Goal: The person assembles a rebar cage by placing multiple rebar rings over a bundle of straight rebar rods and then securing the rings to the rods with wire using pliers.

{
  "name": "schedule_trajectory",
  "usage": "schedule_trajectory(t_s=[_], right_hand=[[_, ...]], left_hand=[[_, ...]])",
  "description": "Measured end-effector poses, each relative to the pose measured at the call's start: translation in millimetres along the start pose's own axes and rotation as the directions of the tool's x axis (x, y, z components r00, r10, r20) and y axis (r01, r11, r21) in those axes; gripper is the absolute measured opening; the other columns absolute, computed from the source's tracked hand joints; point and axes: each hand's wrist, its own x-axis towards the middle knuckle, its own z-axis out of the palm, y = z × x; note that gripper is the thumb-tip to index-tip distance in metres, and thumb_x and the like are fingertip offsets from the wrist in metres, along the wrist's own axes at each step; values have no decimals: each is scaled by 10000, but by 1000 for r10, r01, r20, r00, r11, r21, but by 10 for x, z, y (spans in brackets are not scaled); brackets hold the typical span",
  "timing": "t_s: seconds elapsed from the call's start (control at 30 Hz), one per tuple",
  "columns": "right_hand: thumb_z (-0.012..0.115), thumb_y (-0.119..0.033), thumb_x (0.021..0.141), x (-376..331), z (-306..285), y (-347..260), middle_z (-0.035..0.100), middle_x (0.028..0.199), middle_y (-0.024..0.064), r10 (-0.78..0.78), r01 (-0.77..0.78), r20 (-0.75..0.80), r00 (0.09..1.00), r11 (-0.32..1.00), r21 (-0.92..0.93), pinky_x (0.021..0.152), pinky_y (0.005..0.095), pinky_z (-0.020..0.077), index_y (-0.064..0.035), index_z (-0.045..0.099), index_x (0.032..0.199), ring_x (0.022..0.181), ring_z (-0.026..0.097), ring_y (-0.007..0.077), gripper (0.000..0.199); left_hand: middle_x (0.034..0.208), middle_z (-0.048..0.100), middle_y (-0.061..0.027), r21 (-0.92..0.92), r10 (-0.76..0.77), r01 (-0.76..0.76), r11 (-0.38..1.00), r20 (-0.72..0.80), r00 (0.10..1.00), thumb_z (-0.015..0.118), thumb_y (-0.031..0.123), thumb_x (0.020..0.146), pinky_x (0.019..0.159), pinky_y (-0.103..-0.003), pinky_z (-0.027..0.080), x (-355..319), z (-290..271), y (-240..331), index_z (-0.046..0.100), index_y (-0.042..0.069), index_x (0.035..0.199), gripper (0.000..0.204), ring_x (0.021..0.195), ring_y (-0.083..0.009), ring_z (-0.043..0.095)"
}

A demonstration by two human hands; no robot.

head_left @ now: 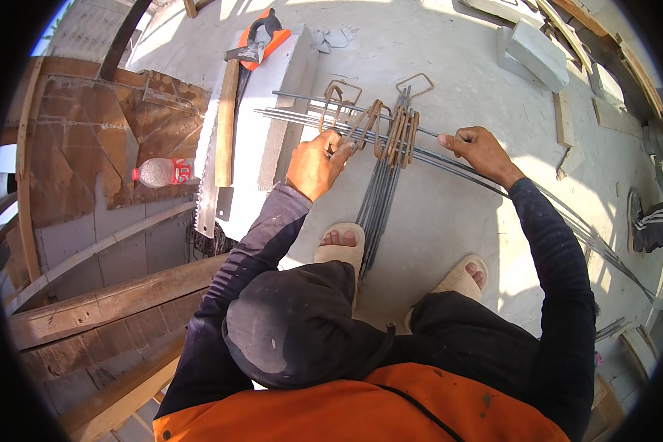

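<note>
Plastic bottle (pixel 160 172) lies on its side at left of frame, on worn brown board (pixel 88 140) beside long handsaw (pixel 208 155). Bottle body clear, cap red, pointing left. Red label (pixel 183 171) wraps end nearer saw; print too small to make out. No other packages, signs or screens visible on sunlit concrete floor (pixel 449 66).

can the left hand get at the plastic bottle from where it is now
Probably not without shifting: the left hand is closed on the rusty stirrups, and the plastic bottle lies beyond the pale block and saw.
</note>
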Motion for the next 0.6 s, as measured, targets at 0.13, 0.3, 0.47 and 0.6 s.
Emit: schedule_trajectory(t_s=[0.13, 0.3, 0.47, 0.6], right_hand=[[677, -693, 961, 22, 14, 3, 560, 651, 60, -17, 17, 11, 1000, 1000, 17, 644, 395, 429, -56, 611, 691, 645, 518, 182, 695], [617, -729, 982, 7, 37, 40, 619, 668, 123, -107, 97, -69, 992, 987, -132, 703, 453, 496, -33, 662, 775, 676, 598, 271, 727], [524, -697, 1044, 173, -114, 121, 640, 681, 187, -205, 136, -157, 966, 920, -366, 701, 513, 512, -29, 671, 846, 705, 660, 374, 712], [491, -648, 1081, 178, -98, 127, 648, 687, 211, -269, 179, -161, 949, 886, -428, 683, 524, 508, -24, 667, 884, 698, 660, 418, 678]], left_hand=[[806, 753, -120, 131, 117, -97, 987, -150, 982, 706, 241, 1015, 661, -368, 581, -30, -86, 116, 711, 61, 1127, 212, 720, -281, 782], [847, 768, -152, 467, 440, -409, 784, 47, 897, 695, 310, 998, 672, -479, 593, 35, 16, 128, 645, 125, 1280, 340, 759, -371, 751], [842, 769, -134, 530, 244, -271, 804, 122, 962, 685, 283, 987, 705, -485, 593, 101, 96, 333, 651, 126, 1266, 322, 793, -366, 759], [825, 759, -138, 494, 301, -312, 812, 103, 948, 688, 283, 976, 714, -484, 588, 95, 5, 324, 657, 103, 1248, 328, 789, -350, 759]])
